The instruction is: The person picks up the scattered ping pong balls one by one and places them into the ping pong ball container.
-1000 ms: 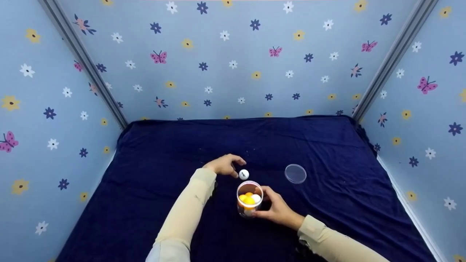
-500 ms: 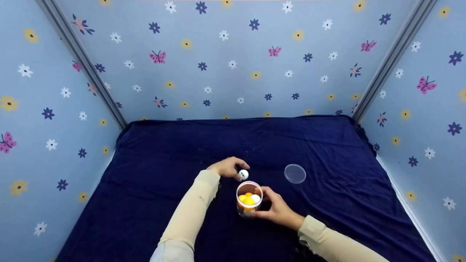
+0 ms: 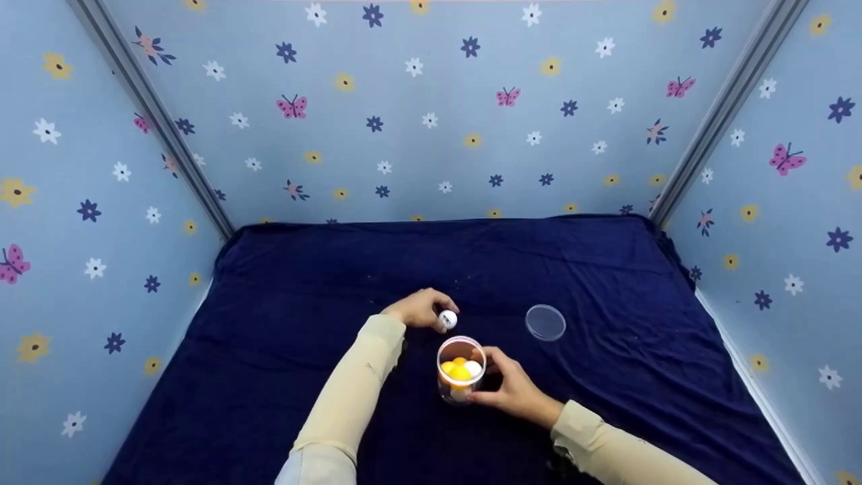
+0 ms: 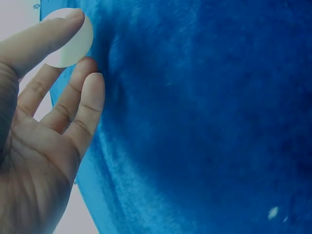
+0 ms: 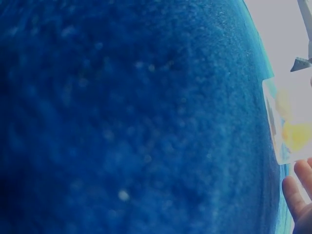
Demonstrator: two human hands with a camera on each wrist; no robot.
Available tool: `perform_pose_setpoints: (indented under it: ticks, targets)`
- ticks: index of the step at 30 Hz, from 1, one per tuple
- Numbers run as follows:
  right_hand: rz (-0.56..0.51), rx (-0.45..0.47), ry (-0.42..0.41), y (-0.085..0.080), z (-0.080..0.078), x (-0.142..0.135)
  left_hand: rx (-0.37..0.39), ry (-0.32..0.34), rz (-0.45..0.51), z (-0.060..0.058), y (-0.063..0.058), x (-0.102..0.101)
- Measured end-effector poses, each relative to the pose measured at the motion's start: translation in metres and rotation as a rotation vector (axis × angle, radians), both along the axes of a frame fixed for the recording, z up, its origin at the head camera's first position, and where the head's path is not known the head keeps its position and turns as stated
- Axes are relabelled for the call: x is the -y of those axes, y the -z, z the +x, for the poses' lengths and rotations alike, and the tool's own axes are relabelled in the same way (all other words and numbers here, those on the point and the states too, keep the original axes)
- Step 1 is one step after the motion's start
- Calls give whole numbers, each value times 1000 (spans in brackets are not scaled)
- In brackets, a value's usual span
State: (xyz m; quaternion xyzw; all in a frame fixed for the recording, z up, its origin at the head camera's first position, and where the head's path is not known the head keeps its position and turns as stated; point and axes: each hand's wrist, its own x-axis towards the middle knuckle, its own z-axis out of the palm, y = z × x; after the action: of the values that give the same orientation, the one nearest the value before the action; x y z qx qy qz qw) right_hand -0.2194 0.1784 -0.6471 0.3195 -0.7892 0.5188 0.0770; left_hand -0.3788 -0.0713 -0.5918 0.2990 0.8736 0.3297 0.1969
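Note:
A white ping-pong ball (image 3: 448, 320) with a dark printed mark is pinched between the thumb and fingers of my left hand (image 3: 419, 309). In the left wrist view the thumb lies across the ball (image 4: 78, 44), and the other fingers spread below it. Just in front of that hand stands a clear plastic jar (image 3: 462, 389), lidless, with several orange balls (image 3: 459, 372) and a white ball (image 3: 473, 368) inside. My right hand (image 3: 517, 391) grips the jar from its right side, thumb at the near side. Only the jar's edge and some fingertips (image 5: 292, 195) show in the right wrist view.
A round clear lid (image 3: 545, 322) lies flat on the dark blue cloth (image 3: 323, 269), to the right of the jar. Flower-patterned walls (image 3: 431, 155) close off the back and both sides, with grey metal posts (image 3: 727, 108) at the corners.
My left hand has moved slightly right, closed its fingers on the white ball and shifted it a little up and left in the head view. The right hand and jar have stayed put.

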Motion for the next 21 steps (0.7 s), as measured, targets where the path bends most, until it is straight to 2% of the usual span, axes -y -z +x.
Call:
perform_pose_setpoints:
  ticks: [3,9,12,15,21]
  targets:
    - [-4,-12,7,-5,2,3,8,-16,4,-2,-7,3]
    - [-19,0,-7,-30,13,7,25,-22,13,-6,-18,8]
    - [-14,4,-10,-37,17,8,26,-19,14,-6,-23,10]
    - [-16,4,-7,-36,16,8,25,-24,16,-7,-28,12]
    - [-5,-6,20,-10,6,4,48,-32,23,-6,-40,17]
